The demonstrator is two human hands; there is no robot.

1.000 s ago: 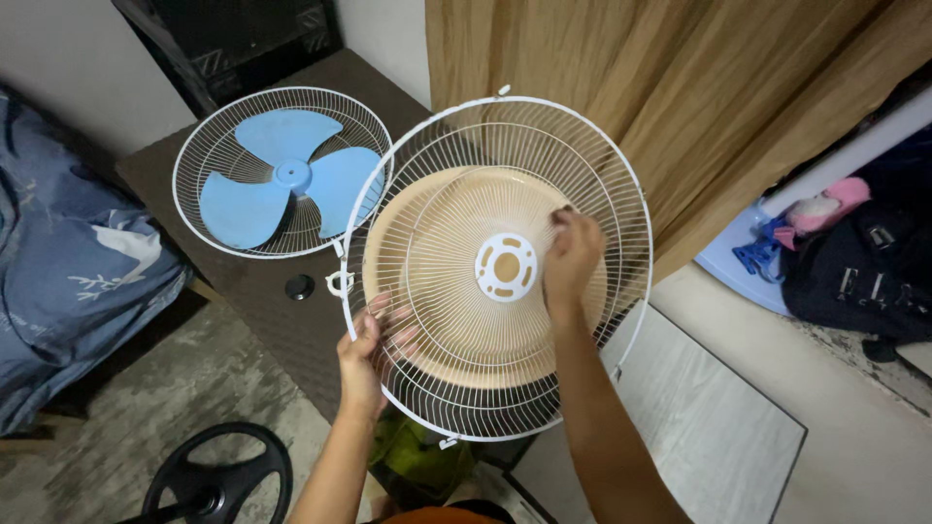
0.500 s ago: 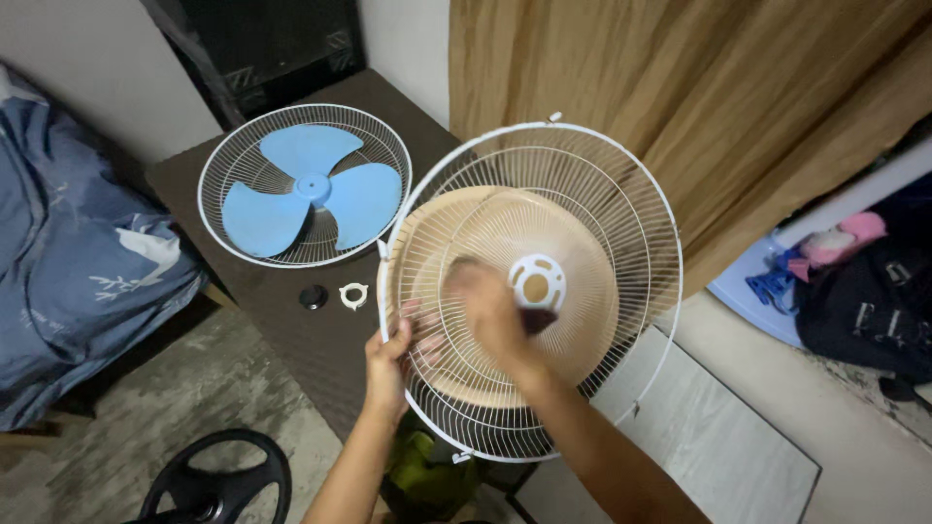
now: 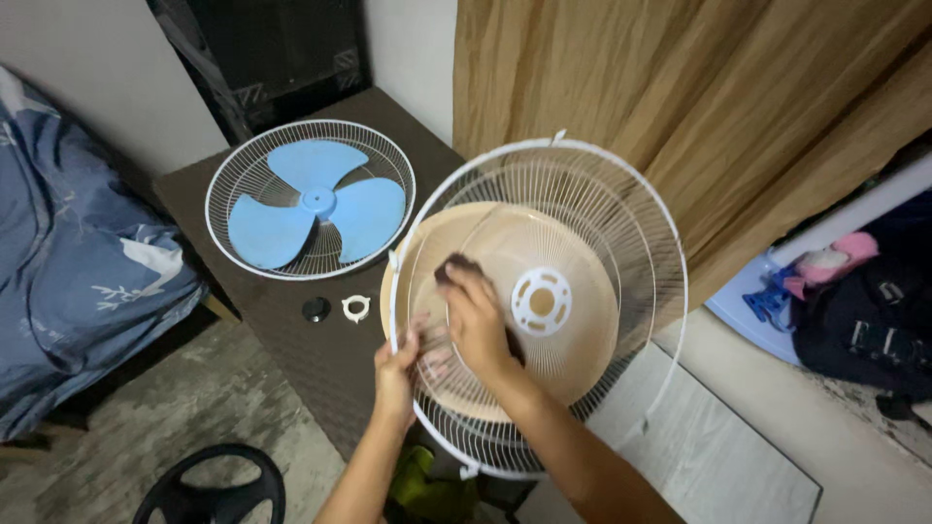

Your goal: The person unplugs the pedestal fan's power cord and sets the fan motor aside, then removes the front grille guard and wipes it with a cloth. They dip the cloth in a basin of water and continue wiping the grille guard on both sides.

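Note:
I hold a round white wire fan guard (image 3: pixel 621 194) tilted up in front of me. My left hand (image 3: pixel 396 374) grips its rim at the lower left. My right hand (image 3: pixel 476 320) presses a small dark cloth (image 3: pixel 456 267) against the wires inside the guard, left of the white centre ring (image 3: pixel 542 302). A round beige surface (image 3: pixel 582 359) shows behind the wires.
On the dark brown table (image 3: pixel 291 340) lies a second wire guard (image 3: pixel 233 175) with a blue three-blade fan blade (image 3: pixel 316 209) in it, plus a black knob (image 3: pixel 316 310) and a white ring nut (image 3: pixel 356 309). Tan curtain at back right, blue bedding left, black fan base lower left.
My right hand has moved from the guard's right side across to the left of the centre ring. The view has shifted slightly.

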